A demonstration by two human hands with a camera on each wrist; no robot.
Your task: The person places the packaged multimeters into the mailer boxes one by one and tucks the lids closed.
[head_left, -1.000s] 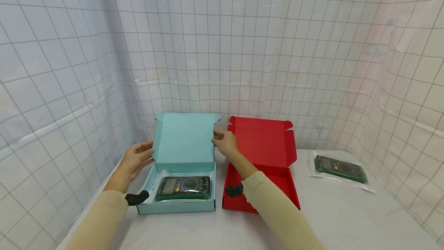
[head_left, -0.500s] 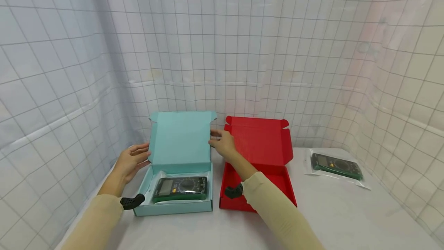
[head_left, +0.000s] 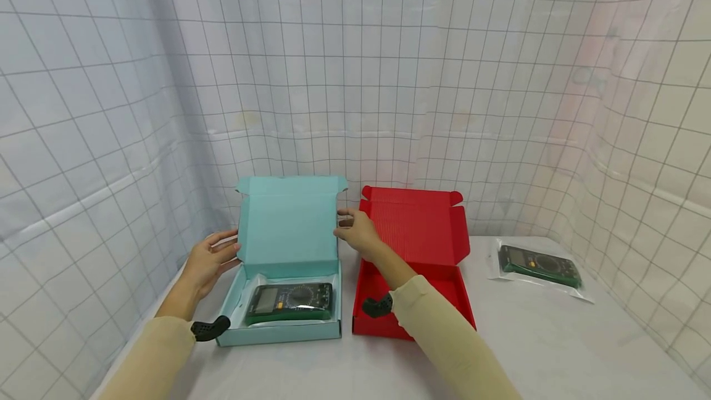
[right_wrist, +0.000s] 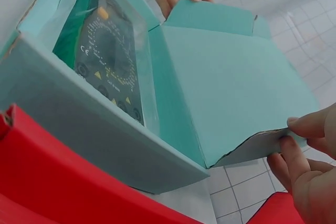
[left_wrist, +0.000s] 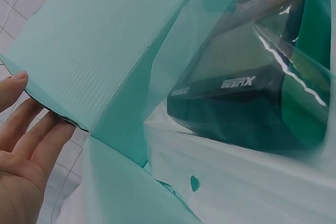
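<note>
A light-blue cardboard box [head_left: 280,334] stands with its lid [head_left: 291,227] raised. Inside lies a multimeter [head_left: 290,302], black-faced with green sides, in a clear plastic bag. The left hand [head_left: 208,262] is at the lid's left edge; in the left wrist view its thumb lies on one side of the side flap [left_wrist: 50,109] and its fingers on the other. At the opposite edge, the right hand [head_left: 358,231] pinches the right side flap [right_wrist: 252,148] between thumb and fingers, as the right wrist view shows.
Close on the right stands a red cardboard box [head_left: 380,325] with its lid [head_left: 419,227] raised; the right forearm crosses over it. A second bagged multimeter [head_left: 539,265] lies farther right on the white table [head_left: 533,344]. White gridded curtains [head_left: 389,66] surround the table.
The head view has shifted slightly, moving the scene a little leftward. The blue lid's top edge has risen slightly in view. Both hands keep their places at the lid's sides.
</note>
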